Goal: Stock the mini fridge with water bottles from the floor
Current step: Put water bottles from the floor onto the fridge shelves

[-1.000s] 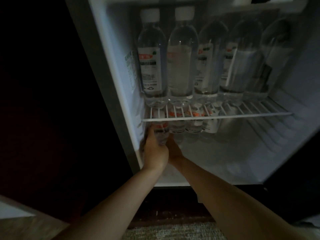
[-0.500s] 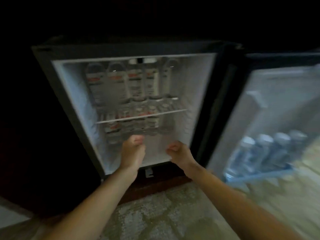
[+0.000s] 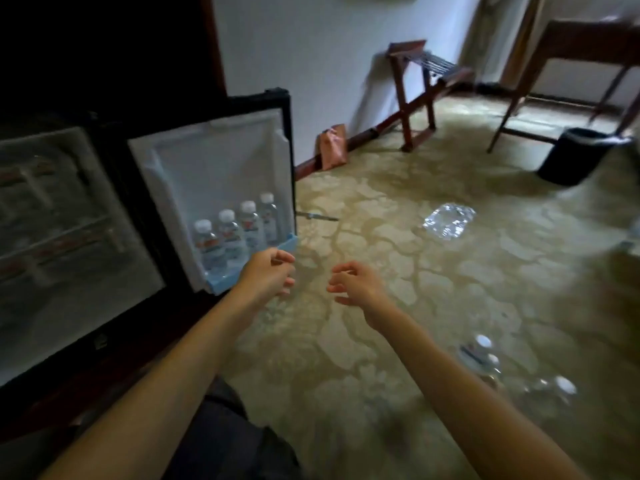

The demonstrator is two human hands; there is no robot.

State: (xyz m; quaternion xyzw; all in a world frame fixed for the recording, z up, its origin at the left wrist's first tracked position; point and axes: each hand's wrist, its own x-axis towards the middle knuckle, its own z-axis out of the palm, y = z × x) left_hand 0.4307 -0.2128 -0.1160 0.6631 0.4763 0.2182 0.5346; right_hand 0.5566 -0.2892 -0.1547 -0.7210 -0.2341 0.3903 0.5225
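Blurred mini fridge (image 3: pixel 69 237) is cut off left; floor bottles (image 3: pixel 475 355) smear indistinctly.

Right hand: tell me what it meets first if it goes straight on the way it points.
The right hand points up and left. Likely first: the left hand, close by; if it clears that, the blue shelf on the fridge door. Depth is unclear.

The fridge (image 3: pixel 86 306) stands open, its inside blurred. Four clear, white-capped door bottles (image 3: pixel 239 230) stand upright in a row in the door's (image 3: pixel 214 161) blue rack. The floor bottles (image 3: pixel 485 358) cluster well apart from it.
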